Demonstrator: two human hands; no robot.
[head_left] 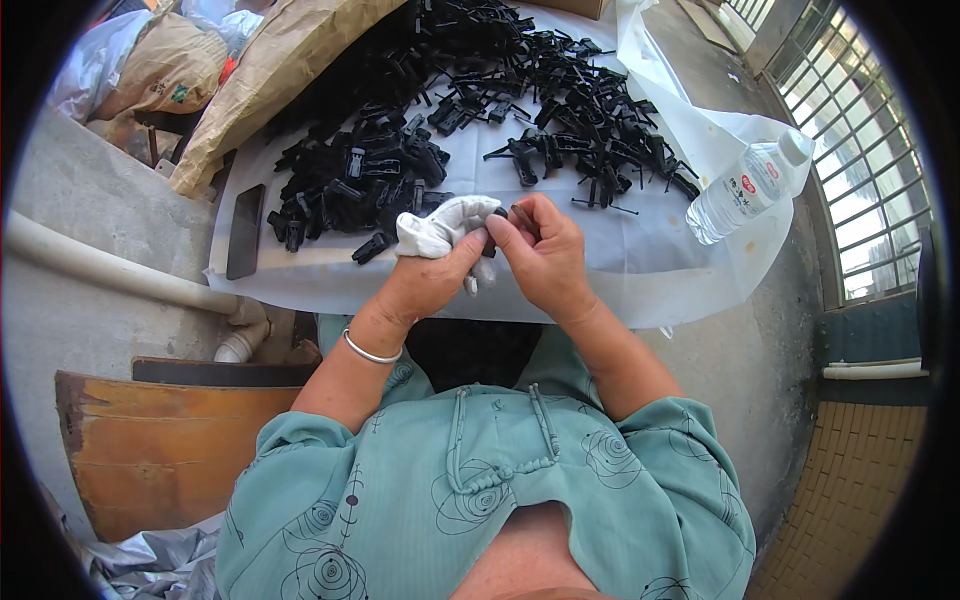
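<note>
Mid-step, likely: left hand (425,265), fingertips wrapped in white cloth (440,228), and right hand (540,255) both pinch a small black plastic clip (497,232) just above the worktop (600,260) edge, fingers closed on it. Part mostly hidden; long axis, facing can't tell. Next calls for fine fingertip grip, prob. Clip pile (480,110) beyond; water bottle (750,185) right.

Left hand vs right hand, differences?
The left hand has white cloth wrapped over its fingers; the right hand is bare. The left wrist wears a silver bangle; the right has none. Both pinch one small black part between them.
</note>
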